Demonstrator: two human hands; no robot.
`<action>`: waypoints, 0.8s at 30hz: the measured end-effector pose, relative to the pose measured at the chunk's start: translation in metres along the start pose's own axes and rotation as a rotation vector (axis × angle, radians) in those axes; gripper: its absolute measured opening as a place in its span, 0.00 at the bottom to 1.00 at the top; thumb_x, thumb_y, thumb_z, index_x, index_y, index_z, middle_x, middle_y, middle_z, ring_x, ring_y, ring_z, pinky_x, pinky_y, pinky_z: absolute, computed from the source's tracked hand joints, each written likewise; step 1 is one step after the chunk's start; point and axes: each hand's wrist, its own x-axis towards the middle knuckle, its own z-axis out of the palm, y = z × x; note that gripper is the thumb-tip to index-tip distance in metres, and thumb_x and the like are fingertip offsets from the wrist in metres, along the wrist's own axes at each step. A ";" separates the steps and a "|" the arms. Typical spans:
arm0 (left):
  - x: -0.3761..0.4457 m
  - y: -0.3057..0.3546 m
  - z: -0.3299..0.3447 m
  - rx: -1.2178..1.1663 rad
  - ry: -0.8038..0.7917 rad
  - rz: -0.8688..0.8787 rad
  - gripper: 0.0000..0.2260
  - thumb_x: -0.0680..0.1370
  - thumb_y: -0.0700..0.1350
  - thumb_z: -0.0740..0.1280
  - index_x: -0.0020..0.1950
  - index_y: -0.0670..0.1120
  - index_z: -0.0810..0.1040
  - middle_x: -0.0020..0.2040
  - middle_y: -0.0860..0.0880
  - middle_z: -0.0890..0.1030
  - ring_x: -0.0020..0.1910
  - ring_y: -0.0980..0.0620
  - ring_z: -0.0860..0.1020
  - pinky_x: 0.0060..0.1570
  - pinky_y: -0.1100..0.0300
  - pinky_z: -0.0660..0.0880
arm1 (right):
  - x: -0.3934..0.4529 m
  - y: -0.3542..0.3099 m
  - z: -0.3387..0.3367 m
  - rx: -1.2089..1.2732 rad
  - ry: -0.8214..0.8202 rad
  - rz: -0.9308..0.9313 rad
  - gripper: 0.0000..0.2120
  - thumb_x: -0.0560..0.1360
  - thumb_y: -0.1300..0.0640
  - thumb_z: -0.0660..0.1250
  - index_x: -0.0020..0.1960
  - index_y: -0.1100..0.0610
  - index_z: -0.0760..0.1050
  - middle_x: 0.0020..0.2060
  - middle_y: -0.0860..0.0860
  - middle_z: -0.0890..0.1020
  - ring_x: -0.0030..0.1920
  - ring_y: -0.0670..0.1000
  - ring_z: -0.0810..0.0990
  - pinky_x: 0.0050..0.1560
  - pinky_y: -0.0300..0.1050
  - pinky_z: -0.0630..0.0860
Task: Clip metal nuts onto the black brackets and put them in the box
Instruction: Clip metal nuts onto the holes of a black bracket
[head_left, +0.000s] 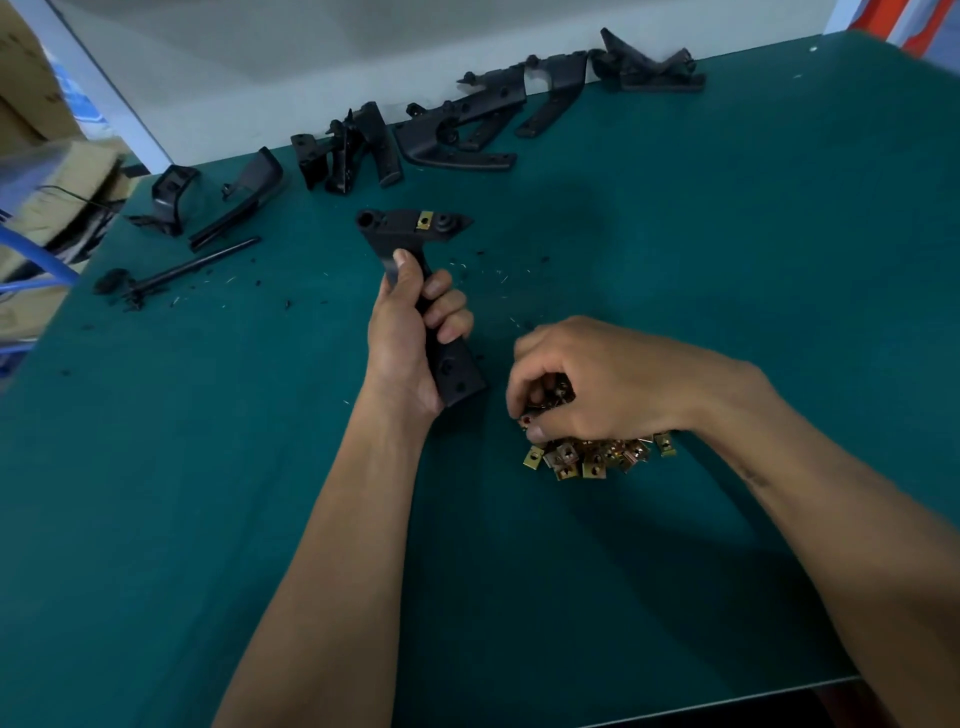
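Near right of the green table (727, 260): pile of brass metal nuts (587, 457), roughly a dozen showing, more hidden. Right hand (597, 384) sits on the pile, grip curled tight, pinching nuts. Left hand (415, 332), grip wrapped closed round one black bracket (415, 270), held off the table; one nut (425, 220) clipped at its far end. Far edge: about eight loose brackets (457, 130), overlapping, count uncertain.
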 end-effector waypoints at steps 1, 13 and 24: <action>0.000 -0.001 0.000 0.023 -0.007 0.000 0.08 0.86 0.50 0.58 0.51 0.49 0.63 0.35 0.52 0.65 0.28 0.58 0.59 0.22 0.66 0.62 | 0.001 0.001 0.000 0.023 -0.002 0.003 0.03 0.75 0.53 0.76 0.48 0.48 0.83 0.44 0.42 0.80 0.47 0.43 0.79 0.52 0.50 0.77; 0.002 -0.007 0.001 0.214 -0.035 0.034 0.09 0.86 0.50 0.60 0.49 0.49 0.65 0.35 0.52 0.67 0.28 0.57 0.60 0.24 0.65 0.63 | 0.001 -0.001 0.001 0.042 0.058 0.018 0.03 0.74 0.56 0.73 0.44 0.49 0.84 0.39 0.44 0.81 0.42 0.44 0.78 0.45 0.47 0.77; 0.003 -0.009 0.001 0.238 -0.039 0.013 0.09 0.85 0.50 0.61 0.48 0.50 0.65 0.34 0.53 0.66 0.28 0.57 0.61 0.24 0.65 0.63 | 0.005 -0.004 0.011 -0.034 0.156 0.000 0.04 0.70 0.55 0.72 0.40 0.50 0.77 0.38 0.43 0.78 0.45 0.45 0.76 0.44 0.51 0.76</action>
